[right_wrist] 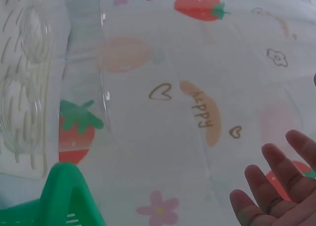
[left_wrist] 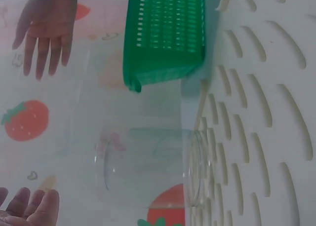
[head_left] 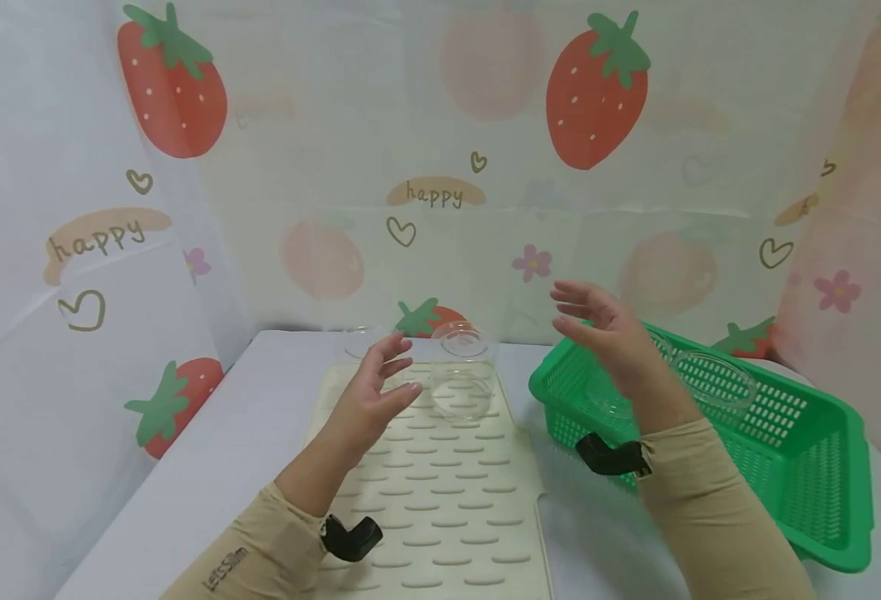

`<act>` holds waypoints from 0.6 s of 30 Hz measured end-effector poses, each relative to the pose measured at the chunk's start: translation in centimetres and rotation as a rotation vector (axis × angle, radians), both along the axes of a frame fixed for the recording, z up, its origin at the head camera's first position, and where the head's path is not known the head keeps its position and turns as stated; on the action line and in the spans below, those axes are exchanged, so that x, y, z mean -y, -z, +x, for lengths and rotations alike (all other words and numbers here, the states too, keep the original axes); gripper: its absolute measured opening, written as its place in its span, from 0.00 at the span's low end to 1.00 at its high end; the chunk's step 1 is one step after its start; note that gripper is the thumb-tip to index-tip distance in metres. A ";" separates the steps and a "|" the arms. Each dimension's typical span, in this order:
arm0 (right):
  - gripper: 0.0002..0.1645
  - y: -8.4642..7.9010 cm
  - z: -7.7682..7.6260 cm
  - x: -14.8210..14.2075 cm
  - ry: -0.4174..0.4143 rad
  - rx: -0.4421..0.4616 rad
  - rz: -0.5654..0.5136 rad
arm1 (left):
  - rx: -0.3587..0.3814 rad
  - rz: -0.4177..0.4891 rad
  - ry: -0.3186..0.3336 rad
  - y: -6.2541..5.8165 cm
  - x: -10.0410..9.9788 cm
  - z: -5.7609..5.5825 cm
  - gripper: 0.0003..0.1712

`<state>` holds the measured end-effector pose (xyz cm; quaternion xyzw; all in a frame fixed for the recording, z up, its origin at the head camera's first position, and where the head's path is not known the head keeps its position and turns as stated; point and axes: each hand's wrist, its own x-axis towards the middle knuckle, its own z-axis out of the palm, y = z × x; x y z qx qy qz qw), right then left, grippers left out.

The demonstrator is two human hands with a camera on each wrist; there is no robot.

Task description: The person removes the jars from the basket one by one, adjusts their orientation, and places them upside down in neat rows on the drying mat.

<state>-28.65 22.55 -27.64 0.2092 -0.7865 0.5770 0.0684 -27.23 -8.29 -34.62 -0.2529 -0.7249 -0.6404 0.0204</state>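
My left hand hovers over the far part of a cream ridged mat, fingers loosely bent and nothing in them. Just right of it a clear, round, see-through container stands upright at the mat's far end. A second clear container, partly hidden by the left hand, is at the far left. Above the near-left part of a green basket my right hand is raised, its fingers spread and holding nothing. The left wrist view shows the clear container with straight tall walls.
Inside the green basket lie more clear containers, partly behind the right forearm. A white table carries mat and basket. Behind it hangs a strawberry-printed curtain, close to the table's far edge.
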 end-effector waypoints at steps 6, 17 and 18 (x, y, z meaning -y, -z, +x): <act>0.31 -0.5 0.6 -1.9 0.034 -0.005 0.089 | 0.001 -0.013 0.017 -0.4 -0.7 -0.2 0.37; 0.31 -1.0 1.4 -6.5 0.191 -0.020 0.238 | -0.010 -0.008 0.078 -1.3 -2.5 -0.6 0.33; 0.31 -0.9 1.4 -7.0 0.206 -0.021 0.254 | -0.011 -0.009 0.087 -1.3 -2.8 -0.6 0.33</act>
